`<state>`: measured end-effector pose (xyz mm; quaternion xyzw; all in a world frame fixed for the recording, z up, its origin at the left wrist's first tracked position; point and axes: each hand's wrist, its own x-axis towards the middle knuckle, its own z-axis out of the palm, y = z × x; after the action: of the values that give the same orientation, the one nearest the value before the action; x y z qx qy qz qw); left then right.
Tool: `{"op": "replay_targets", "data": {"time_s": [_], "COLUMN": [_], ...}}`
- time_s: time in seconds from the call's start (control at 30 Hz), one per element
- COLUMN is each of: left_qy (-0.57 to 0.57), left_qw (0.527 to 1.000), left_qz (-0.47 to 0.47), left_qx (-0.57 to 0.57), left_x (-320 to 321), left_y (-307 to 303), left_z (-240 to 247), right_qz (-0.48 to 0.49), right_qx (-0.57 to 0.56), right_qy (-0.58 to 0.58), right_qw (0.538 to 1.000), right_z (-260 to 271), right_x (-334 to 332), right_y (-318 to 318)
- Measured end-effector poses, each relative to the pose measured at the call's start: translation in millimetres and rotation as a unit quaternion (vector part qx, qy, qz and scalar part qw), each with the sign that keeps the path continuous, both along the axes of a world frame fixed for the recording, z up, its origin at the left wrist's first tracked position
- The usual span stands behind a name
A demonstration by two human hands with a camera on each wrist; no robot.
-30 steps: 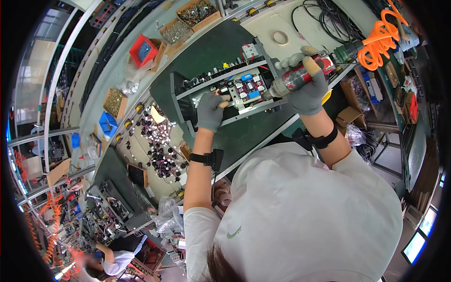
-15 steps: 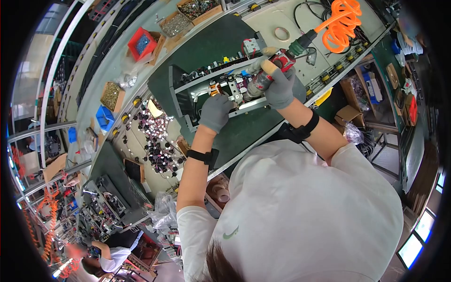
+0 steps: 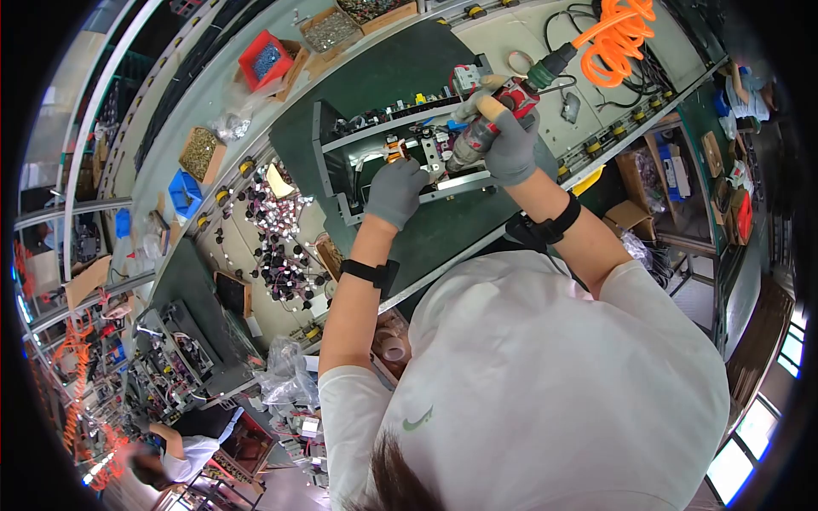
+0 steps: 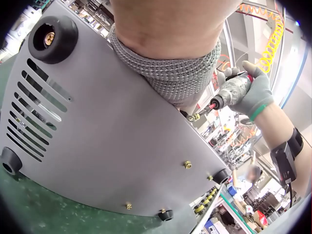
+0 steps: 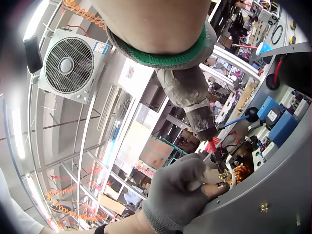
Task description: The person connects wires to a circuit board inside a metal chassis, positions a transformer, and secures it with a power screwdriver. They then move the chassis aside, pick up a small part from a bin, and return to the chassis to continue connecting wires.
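Note:
My gloved right hand (image 3: 514, 152) grips a red and grey power screwdriver (image 3: 474, 141), its front end wrapped in tape. The screwdriver leans down over an open grey metal chassis (image 4: 117, 131) filled with circuit parts. My gloved left hand (image 3: 397, 194) reaches over the near wall of the chassis, fingers curled. In the right wrist view, its thumb and finger pinch at a small brass screw (image 5: 223, 174) right at the screwdriver's tip. Beside these fingertips lies an orange copper coil (image 5: 241, 174). Blue blocks (image 5: 284, 127) stand further along inside the chassis.
Under the chassis lies a green mat (image 3: 443, 234). An orange coiled hose (image 3: 618, 43) runs to the screwdriver's rear. Small connectors and wires (image 3: 277, 230) lie heaped at left. A red bin (image 3: 262, 60) and a blue bin (image 3: 185, 193) stand behind. Another person (image 3: 183, 456) works at lower left.
My right hand has brought the screwdriver leftward from the chassis's right end to my left fingers. Over the last half second the hands have stayed close together there.

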<state>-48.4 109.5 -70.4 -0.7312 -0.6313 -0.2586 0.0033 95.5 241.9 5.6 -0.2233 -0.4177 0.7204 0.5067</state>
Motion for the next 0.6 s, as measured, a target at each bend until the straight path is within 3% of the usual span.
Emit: {"op": "replay_targets", "data": {"time_s": [0.6], "left_qy": [0.024], "left_qw": [0.999], "left_qz": [0.039], "left_qx": [-0.021], "left_x": [0], "left_y": [1], "left_z": [-3], "right_qz": [-0.035], "right_qx": [-0.034], "right_qy": [-0.003], "right_qw": [0.999], "right_z": [1], "right_x": [-18], "right_y": [-3]}}
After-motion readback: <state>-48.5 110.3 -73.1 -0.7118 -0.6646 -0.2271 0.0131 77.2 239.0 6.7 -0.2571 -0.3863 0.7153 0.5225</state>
